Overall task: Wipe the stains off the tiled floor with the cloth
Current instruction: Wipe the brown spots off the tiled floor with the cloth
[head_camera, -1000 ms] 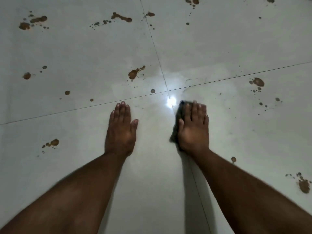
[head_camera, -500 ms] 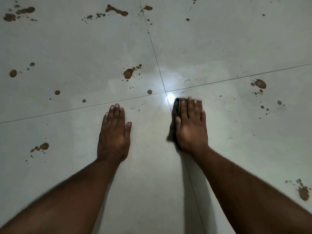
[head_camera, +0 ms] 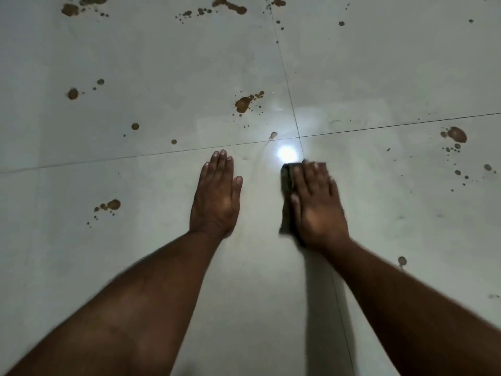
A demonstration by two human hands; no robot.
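The cloth is a dark wad lying on the floor, pinned under the right hand; only its left edge shows, along the thumb and past the fingertips. That hand lies flat on it, fingers straight and close together, pressing down rather than clutching; it is a little blurred. The left hand rests bare on the floor just to the left, palm down, fingers straight and together, thumb out — holding nothing, apparently propping the body.

Just beyond the right fingertips sits a bright glare near where the grout lines cross. The tile around and behind both hands looks mostly free of brown marks, with faint streaks ahead of the cloth, so this patch seems wiped.

Much is left. Ahead of the left hand lies a small smeared spot, and farther on a large splat. Far to its left are a blotch cluster and scattered drops. To the right of the cloth, well apart, sit a big stain with speckles and a lone spot beside the forearm. More stains line the far edge — the job looks barely started to perhaps a quarter done.
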